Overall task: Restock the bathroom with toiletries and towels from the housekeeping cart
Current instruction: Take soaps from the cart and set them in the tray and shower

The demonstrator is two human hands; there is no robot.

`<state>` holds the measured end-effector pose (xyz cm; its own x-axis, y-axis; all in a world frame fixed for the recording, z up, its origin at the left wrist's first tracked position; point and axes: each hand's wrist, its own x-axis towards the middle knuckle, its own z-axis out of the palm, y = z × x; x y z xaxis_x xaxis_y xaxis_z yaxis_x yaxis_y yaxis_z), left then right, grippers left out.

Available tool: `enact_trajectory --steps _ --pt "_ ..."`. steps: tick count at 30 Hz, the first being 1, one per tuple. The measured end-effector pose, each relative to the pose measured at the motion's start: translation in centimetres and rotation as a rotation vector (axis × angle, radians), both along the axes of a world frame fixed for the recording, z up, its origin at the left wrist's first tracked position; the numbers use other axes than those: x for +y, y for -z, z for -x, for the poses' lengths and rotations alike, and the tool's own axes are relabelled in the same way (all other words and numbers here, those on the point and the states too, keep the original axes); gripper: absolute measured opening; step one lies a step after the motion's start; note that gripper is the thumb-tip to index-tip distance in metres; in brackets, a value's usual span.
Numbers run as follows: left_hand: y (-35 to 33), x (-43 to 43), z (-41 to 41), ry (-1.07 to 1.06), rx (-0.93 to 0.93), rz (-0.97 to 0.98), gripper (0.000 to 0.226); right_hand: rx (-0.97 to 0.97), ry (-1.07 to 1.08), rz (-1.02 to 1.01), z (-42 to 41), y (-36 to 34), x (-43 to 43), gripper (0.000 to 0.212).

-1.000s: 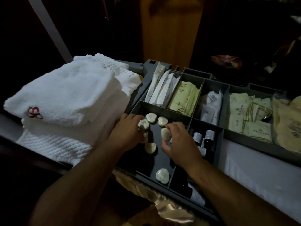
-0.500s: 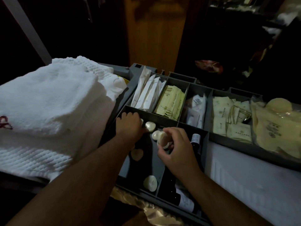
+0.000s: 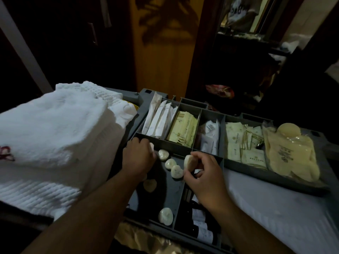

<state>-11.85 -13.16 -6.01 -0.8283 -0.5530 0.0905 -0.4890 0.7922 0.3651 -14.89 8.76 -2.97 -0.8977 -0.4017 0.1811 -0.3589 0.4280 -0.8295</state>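
A grey divided tray on the housekeeping cart holds toiletries. Its near left compartment has several white heart-shaped soaps lying loose. My right hand holds one soap pinched between thumb and fingers, lifted just above the tray. My left hand rests at the compartment's far left corner, fingers curled over a soap that barely shows. A stack of folded white towels lies left of the tray.
Back compartments hold white sachets, yellow packets, wrapped items, cream packets and bagged pads. Dark small bottles lie under my right wrist. White cloth covers the cart's right side. A wooden door stands behind.
My right hand has lifted its soap higher off the tray and turned it on edge. My left hand has slid to the compartment's far left corner. The camera has tilted up.
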Motion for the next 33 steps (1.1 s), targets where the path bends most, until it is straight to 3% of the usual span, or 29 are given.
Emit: enact_trajectory --steps 4,6,11,17,20,26,33 --pt "-3.5 1.2 -2.5 -0.040 0.406 -0.601 0.035 -0.057 0.051 0.068 -0.6 -2.5 0.1 0.045" --pt "-5.3 2.0 -4.5 -0.038 0.498 -0.842 0.039 -0.110 0.057 0.156 -1.2 -3.8 0.1 0.041" --pt "-8.3 2.9 -9.1 0.003 0.647 -1.166 0.039 -0.190 0.092 0.355 -3.7 -5.6 -0.6 0.048" --pt "-10.9 4.1 -12.9 0.179 0.620 -1.208 0.063 -0.192 0.042 0.406 -5.4 -6.8 -1.6 0.047" --pt "-11.7 4.3 -14.0 0.204 0.691 -1.236 0.056 -0.200 0.000 0.408 -5.5 -7.1 -2.2 0.038" --pt "-11.8 4.9 -16.2 0.120 0.812 -1.259 0.050 -0.225 -0.168 0.403 -5.6 -6.9 -4.2 0.037" --pt "-11.4 6.6 -19.2 -0.083 0.847 -1.072 0.049 -0.411 -0.345 0.433 -6.8 -4.8 -6.0 0.033"
